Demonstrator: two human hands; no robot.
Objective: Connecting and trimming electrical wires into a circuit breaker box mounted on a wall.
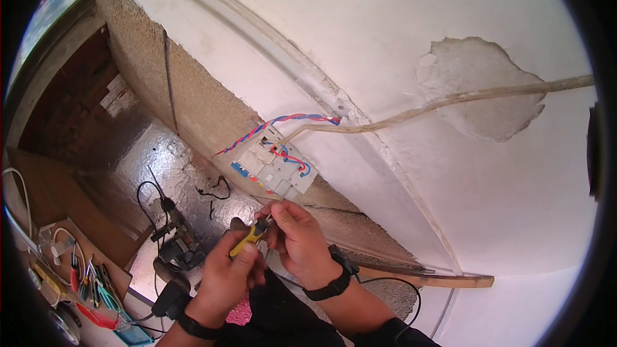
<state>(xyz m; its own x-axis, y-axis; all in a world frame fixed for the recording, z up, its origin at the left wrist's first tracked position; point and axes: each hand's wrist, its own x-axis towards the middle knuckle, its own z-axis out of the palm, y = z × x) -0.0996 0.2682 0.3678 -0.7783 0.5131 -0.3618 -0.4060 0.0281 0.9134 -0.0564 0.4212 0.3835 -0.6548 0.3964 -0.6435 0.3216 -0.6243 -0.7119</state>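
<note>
My left hand (pixel 232 266) is closed round the yellow and black handle of what looks like a screwdriver (pixel 246 240). Its narrow end points up toward my right hand (pixel 294 234), whose thumb and fingers are pinched together close by. What they pinch is too small to make out. Just beyond my fingers, a white electrical panel with circuit breakers (pixel 277 166) is fixed to the wall. Short red and blue wires (pixel 297 159) loop across it. A twisted red and blue wire pair (pixel 273 122) runs along its upper edge, and a beige cable (pixel 385 122) enters from the right.
A drill-like black power tool (pixel 183 244) with a cord lies on shiny foil sheeting (pixel 148 148) to the left. Hand tools (pixel 90 283) crowd a surface at lower left. A wooden strip (pixel 443 280) juts out at right, below the white wall (pixel 514 199).
</note>
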